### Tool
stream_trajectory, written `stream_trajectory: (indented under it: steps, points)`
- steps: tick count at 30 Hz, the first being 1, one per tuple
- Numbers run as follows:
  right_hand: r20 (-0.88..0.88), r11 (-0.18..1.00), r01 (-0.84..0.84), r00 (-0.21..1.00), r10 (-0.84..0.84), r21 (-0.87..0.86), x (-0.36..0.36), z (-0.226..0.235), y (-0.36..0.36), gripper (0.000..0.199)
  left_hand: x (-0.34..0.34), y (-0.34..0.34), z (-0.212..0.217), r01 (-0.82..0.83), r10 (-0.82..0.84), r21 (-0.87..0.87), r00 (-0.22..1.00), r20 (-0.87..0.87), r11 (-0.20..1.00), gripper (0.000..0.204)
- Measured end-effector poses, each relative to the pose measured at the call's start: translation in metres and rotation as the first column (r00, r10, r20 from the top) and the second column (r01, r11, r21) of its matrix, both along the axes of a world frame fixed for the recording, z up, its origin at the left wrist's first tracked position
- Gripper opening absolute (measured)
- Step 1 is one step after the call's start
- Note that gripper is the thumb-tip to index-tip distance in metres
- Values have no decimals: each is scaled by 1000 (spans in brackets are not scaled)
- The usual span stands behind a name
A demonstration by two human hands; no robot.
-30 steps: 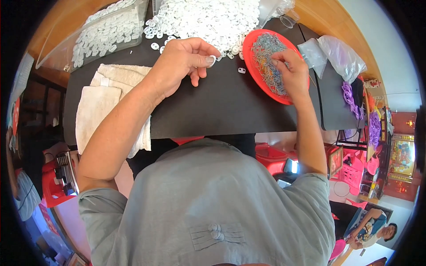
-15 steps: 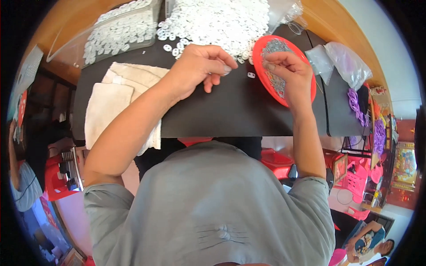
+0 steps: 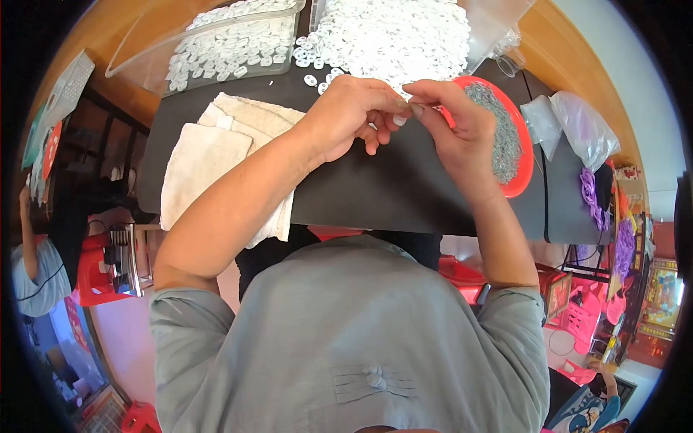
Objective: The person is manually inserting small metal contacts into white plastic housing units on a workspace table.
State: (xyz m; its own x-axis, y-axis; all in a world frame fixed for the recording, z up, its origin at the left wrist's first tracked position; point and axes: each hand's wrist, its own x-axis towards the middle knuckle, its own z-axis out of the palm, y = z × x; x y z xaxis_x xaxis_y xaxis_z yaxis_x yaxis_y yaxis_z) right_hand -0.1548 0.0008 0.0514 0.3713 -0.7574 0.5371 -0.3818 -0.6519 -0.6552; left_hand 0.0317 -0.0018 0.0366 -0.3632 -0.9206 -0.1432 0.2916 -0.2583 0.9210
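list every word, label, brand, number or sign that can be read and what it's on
None can be read.
White pieces: no legible text.
Clear plastic bag: any print is too blurred to read.
Colourful panel at far right: any lettering is too small to read.

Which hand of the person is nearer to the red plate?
The right hand: in this view it overlaps the left side of the red plate. The left hand is farther off, left of the right hand.
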Motion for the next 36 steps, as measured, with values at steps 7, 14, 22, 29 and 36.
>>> stream_trajectory:
  steps: [7,14,22,29,36]
  points:
    - [-163,997,-28,986,16,-67,8,13,-7,16,4,-4,0,-80,81,22,995,-51,997,14]
    - [-242,981,-71,970,26,-179,7,11,-11,9,4,-5,-3,-90,90,21,995,-40,996,13]
    - [5,989,76,997,-78,125,-7,2,-23,6,14,-10,6,-50,101,-140,918,383,989,15]
    - [169,966,-1,985,-45,260,-23,5,-23,8,22,-16,-10,250,256,-430,516,817,868,19]
    - [259,982,14,964,-63,187,-31,15,-25,10,-14,-7,-20,402,642,-778,441,627,483,8]
